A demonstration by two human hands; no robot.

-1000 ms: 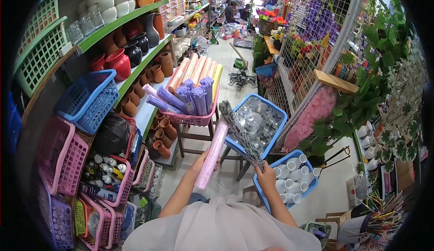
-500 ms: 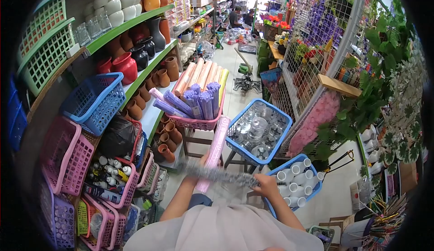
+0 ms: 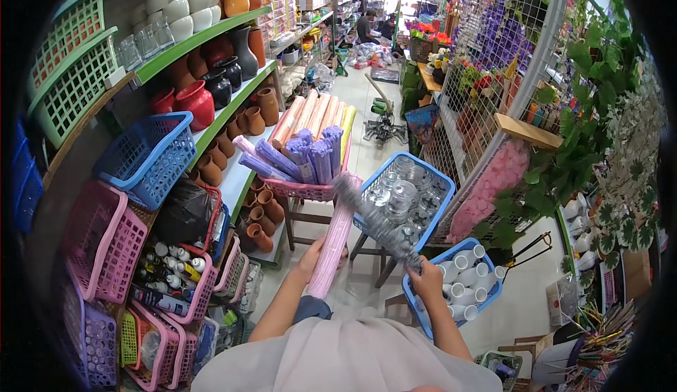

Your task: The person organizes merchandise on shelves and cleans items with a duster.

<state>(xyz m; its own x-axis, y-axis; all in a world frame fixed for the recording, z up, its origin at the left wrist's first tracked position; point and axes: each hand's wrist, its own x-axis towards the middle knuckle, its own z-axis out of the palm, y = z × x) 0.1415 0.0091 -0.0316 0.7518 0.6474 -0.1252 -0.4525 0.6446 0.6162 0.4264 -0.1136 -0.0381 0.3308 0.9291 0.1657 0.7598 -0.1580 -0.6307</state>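
Note:
My left hand (image 3: pixel 310 258) is closed around the lower part of a long pink wrapped bundle (image 3: pixel 332 251), which tilts slightly to the right. In my right hand (image 3: pixel 426 279) is the lower end of a grey fluffy duster (image 3: pixel 384 230), somewhat blurred. The duster slants up and left, its tip crossing over the top of the pink bundle. Just beyond is a pink basket (image 3: pixel 300 190) holding purple bundles (image 3: pixel 300 153), with peach and yellow rolls behind them. The blue basket of clear jars (image 3: pixel 446 205) lies partly behind the duster.
A blue basket (image 3: pixel 495 295) of white bottles sits beside my right hand. Shelves with clay pots (image 3: pixel 259 238) and stacked baskets (image 3: pixel 127 251) line the left. A wire rack (image 3: pixel 486 110) with flowers stands on the right. Two people are far down the aisle.
The duster has swung from nearly level to a steep slant, its far end now up by the bundle's top. My right hand has moved slightly right; the pink bundle has shifted slightly.

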